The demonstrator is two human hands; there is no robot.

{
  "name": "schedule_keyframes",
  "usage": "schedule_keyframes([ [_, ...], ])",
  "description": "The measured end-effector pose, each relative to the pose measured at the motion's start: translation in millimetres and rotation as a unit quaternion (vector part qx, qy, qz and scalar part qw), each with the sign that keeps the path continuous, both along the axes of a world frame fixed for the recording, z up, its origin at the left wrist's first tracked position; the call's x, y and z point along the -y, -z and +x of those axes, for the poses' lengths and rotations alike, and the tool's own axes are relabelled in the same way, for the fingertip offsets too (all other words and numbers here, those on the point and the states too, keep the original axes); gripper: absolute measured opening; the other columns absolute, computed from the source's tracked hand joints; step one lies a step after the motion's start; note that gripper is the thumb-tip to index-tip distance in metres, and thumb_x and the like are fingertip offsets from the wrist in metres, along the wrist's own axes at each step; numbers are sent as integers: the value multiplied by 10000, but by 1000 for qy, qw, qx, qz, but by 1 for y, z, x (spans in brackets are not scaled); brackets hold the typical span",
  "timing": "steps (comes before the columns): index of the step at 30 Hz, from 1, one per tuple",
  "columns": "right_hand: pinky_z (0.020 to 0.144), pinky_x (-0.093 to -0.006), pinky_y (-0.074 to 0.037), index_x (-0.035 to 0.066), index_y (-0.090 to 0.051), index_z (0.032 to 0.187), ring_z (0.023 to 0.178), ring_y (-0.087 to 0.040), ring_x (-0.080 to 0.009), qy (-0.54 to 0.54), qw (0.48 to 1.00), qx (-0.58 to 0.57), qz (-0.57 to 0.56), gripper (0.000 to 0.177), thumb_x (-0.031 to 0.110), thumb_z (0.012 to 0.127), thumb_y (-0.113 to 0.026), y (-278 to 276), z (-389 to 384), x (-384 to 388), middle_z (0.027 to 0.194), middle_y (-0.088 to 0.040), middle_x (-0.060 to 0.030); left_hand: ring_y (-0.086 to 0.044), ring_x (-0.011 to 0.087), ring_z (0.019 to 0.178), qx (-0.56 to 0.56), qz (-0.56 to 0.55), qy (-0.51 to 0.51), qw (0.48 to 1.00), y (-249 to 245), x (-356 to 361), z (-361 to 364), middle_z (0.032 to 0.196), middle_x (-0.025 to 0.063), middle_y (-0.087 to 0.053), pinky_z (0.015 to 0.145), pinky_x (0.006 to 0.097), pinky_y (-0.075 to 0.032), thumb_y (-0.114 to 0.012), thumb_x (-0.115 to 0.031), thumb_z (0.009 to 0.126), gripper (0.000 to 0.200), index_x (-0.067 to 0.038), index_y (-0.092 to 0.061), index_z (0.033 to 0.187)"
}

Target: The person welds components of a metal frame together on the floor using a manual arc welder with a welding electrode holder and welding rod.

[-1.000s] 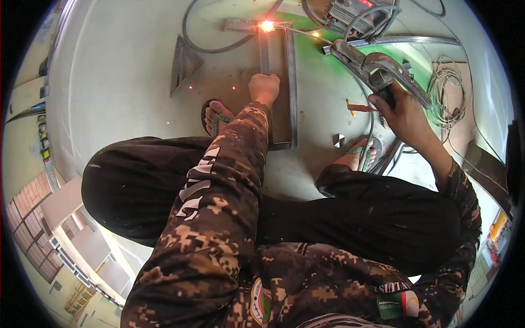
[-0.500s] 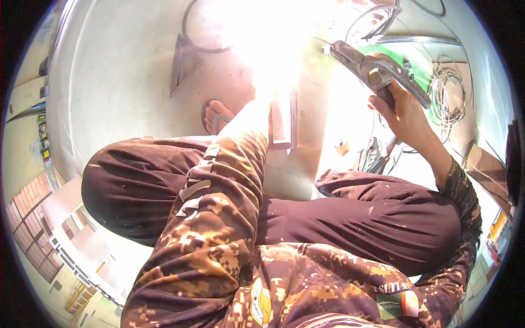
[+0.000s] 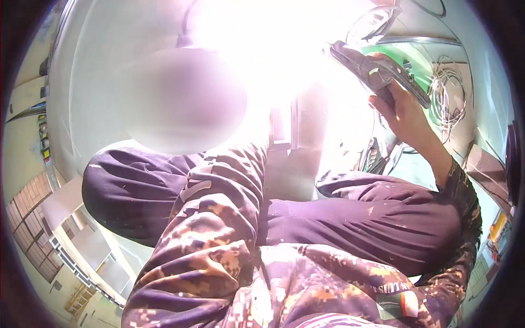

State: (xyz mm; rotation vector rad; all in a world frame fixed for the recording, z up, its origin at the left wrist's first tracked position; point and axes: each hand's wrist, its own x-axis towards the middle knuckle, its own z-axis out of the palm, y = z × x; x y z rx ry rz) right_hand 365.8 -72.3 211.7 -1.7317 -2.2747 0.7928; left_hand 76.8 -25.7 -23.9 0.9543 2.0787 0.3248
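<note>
Gripping a dark, elongated welding-rod holder (image 3: pixel 353 60) by its handle, the surest hold, our right hand (image 3: pixel 409 115) bears a likely stiff, weighty tool. White glare (image 3: pixel 268 44) hides our left hand, its state unclear, and the far part of a rigid-looking grey metal frame (image 3: pixel 283 146).

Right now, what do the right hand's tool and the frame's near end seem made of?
The tool in the right hand looks like dull metal, dark and scuffed, though plastic is possible. The frame's near end is probably metal: grey, straight-edged bars; glare obscures its finish.
</note>
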Motion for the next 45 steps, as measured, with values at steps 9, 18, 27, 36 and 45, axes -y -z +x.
schedule_keyframes([
  [9,661,-415,-511,-10,-545,1141,774,-688,-377,90,992,6,-86,417,354,952,-620,-10,-1,-2,801,-678,-218,-676,419,939,-23,9,-2,1000,-21,0,2,909,275,-691,839,448,-528,-643,-294,821,338,33,-719,858],
  [18,731,-438,-525,-41,-551,1132,919,-680,-406,95,985,-53,-135,411,318,949,-631,-7,2,-1,939,-697,-238,-671,424,944,-29,21,4,999,-20,-1,2,929,281,-686,845,446,-526,-643,-289,822,342,44,-716,849],
  [27,743,-456,-517,-42,-548,1151,845,-670,-435,79,990,41,-106,421,321,952,-622,-15,5,2,920,-678,-260,-675,415,943,-36,26,-7,999,-21,-1,4,923,267,-694,842,447,-526,-657,-283,823,328,36,-721,865],
  [36,747,-435,-525,-39,-543,1146,897,-693,-388,91,990,5,-106,390,295,959,-615,-14,11,10,917,-690,-247,-677,417,933,-42,32,13,999,-19,-1,1,913,277,-690,833,452,-530,-654,-282,817,340,47,-719,875],
  [45,752,-439,-522,-42,-548,1125,913,-685,-400,78,991,21,-104,392,300,951,-629,-19,11,10,939,-681,-256,-667,432,942,-47,48,30,997,-14,0,-2,916,297,-680,845,457,-526,-631,-280,817,351,59,-714,861],
])
